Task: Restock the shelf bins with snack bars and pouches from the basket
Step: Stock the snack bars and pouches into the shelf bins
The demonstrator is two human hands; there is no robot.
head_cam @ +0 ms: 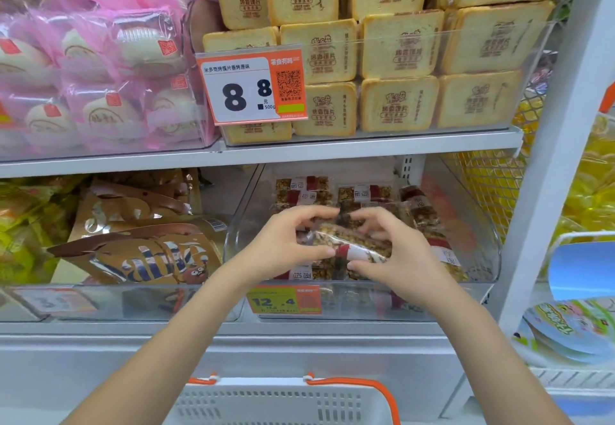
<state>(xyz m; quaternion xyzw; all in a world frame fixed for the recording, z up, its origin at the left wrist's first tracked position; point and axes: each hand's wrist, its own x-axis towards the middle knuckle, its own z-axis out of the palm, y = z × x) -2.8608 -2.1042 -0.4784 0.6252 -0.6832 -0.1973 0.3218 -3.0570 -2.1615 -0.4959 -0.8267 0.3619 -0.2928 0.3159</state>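
Two bare forearms reach up from the bottom of the view and meet at the clear bin point(482, 258) on the lower shelf. The left hand point(286, 241) comes in from the left, wrist a little bent, its fingers arched over the top of a wrapped snack bar point(352, 245) and its thumb tucked along the near edge. The right hand point(396, 251) mirrors it from the other side: fingers curled over the far edge of the bar, thumb pressing under the near edge. Both hands are clamped on that one bar, fingertips almost touching above it. The bar lies roughly level, a nutty brown slab in clear wrap with a red and white band round its middle, held just above the bars in the bin point(359, 195), inside the bin's open front. Those bars lie flat in rows, with the same red and white bands showing.

An orange price tag point(283, 300) sits on the bin's front lip, below the hands. To the left, brown pouches point(143, 255) lean in the neighbouring bin. On the shelf above stand stacked toast-shaped packs point(399, 48) behind a big price card point(249, 85), with pink-wrapped buns point(100, 68) beside them. Down at the bottom edge, between the forearms, is the white basket point(276, 401) with orange handles.
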